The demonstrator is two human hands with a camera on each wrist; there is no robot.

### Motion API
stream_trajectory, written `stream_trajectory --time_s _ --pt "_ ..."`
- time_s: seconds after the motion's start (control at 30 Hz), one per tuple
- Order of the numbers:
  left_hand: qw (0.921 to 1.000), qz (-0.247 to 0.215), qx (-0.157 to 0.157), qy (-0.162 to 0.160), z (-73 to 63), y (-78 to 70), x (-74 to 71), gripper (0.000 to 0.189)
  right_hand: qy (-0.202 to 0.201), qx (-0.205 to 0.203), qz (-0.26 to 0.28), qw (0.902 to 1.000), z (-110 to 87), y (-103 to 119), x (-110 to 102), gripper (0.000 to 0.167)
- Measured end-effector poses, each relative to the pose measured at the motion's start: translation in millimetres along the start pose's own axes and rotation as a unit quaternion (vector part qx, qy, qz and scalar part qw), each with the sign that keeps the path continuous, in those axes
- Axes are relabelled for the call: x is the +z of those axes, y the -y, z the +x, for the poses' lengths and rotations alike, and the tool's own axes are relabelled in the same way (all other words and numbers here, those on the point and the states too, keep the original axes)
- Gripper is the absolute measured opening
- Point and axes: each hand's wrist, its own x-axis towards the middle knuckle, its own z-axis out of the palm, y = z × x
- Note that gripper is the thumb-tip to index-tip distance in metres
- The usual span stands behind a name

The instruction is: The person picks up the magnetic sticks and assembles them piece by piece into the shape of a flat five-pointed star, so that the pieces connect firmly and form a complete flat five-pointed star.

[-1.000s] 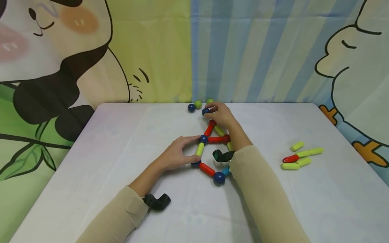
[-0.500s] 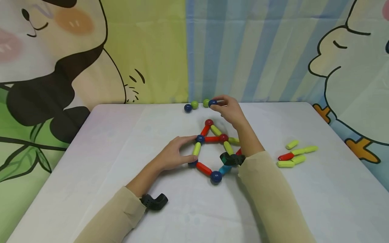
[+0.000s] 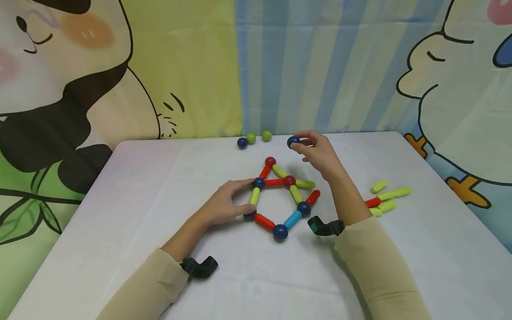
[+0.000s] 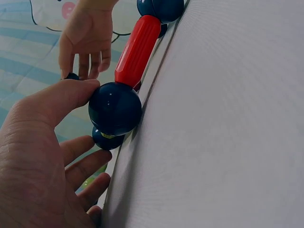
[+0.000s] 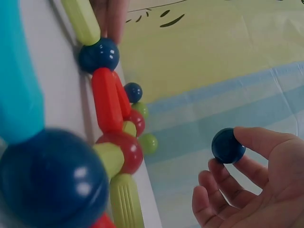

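A ball-and-stick construction toy frame lies on the white table, a five-sided ring of red, yellow-green and light-blue sticks joined at blue and red balls, with a triangle at its far side. My left hand holds the ring's left side: thumb at the lower-left blue ball, index finger at the upper-left blue ball. Beyond the frame, my right hand pinches a loose blue ball between thumb and fingers, raised near the table's back edge. A yellow-green stick and a red stick jut from the ring's right side.
At the back edge sit another blue ball and two green balls, one beside it and one further right. Loose sticks, several yellow-green and one red, lie to the right, partly behind my right forearm. A patterned cloth hangs behind the table.
My right hand has carried the blue ball up and rightward, past the right green ball, uncovering the ring's right side. My left hand keeps its place on the frame. The head view has shifted slightly.
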Motion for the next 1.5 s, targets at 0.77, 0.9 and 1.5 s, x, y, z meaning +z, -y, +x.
stream_trajectory --time_s 0.77,0.9,1.5 --pt "0.9999 0.006 -0.015 -0.001 -5.6 3.4 -1.1 0.074 0.064 0.083 -0.072 0.9919 -39.7 -50 -35 0.057" --pt "0.9999 0.006 -0.012 -0.001 -5.3 2.4 -2.0 0.074 0.073 0.105 -0.092 0.9875 -42.6 -57 -41 0.057" --pt "1.0000 0.007 -0.005 0.002 -0.1 0.1 -0.5 0.073 0.139 0.122 -0.108 0.9767 -46.3 -75 -57 0.056"
